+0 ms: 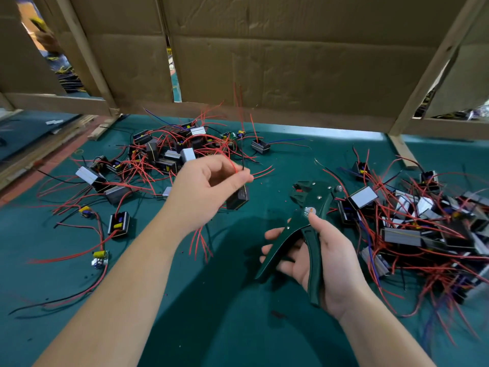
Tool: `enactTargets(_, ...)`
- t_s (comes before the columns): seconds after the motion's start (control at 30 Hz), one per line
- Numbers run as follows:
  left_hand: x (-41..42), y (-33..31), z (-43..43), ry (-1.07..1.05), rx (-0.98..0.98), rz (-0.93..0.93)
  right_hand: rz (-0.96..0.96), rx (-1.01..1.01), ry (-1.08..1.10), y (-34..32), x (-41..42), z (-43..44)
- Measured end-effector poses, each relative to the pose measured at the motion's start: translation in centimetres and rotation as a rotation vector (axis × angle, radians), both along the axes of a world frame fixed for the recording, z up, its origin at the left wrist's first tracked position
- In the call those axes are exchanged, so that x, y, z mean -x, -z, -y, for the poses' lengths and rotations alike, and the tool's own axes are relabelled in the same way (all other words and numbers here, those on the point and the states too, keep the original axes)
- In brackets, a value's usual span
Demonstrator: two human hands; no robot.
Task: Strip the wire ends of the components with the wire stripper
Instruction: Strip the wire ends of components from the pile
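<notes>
My left hand (209,186) pinches the red and black wires (239,154) of a small black component (238,198), which hangs just below my fingers above the table. My right hand (325,258) grips the dark green wire stripper (307,221) by its handles, with its jaws pointing up and left toward the component but apart from the wires. The stripper's handles are spread.
One heap of components with red wires (169,154) lies at the back left on the green table (225,300), and a larger heap (423,223) is on the right. Loose components (119,223) sit at the left. A cardboard and wood partition (264,62) closes the back.
</notes>
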State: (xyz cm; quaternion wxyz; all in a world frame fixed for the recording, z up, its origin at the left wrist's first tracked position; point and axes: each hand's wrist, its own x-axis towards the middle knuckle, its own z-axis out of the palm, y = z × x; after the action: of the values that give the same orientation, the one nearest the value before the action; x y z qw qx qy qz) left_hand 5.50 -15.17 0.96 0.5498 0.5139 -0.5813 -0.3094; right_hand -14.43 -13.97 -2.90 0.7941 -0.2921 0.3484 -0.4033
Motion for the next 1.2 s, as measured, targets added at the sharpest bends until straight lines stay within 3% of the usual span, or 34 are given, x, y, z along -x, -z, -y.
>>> enactTargets(0.23, 0.1, 0.8, -0.3, 0.098, -0.108, -0.211, -0.085, -0.027, -0.054, 0.0, 0.3, -0.1)
enactTargets(0.37, 0.8, 1.5, 0.5, -0.052, -0.175, -0.401, 0.049, -0.004, -0.068, -0.4, 0.5, -0.2)
enactTargets(0.53, 1.6, 2.6, 0.5, -0.212, -0.022, -0.543, 0.143, -0.054, -0.141, -1.4, 0.4, -0.4)
enactTargets(0.8, 2.5, 2.4, -1.1, -0.095, -0.019, -0.324, 0.159, 0.014, -0.329, -1.6, 0.8, -1.1)
enactTargets(1.0, 3.0, 2.3, -1.8, -0.059, -0.035, -0.315, 0.227, 0.099, -0.404, -1.2, 0.7, -1.5)
enactTargets(1.2, 2.8, 2.3, -1.9, -0.087, -0.021, -0.351, 0.128, 0.163, -0.407, -1.0, 0.5, -1.7)
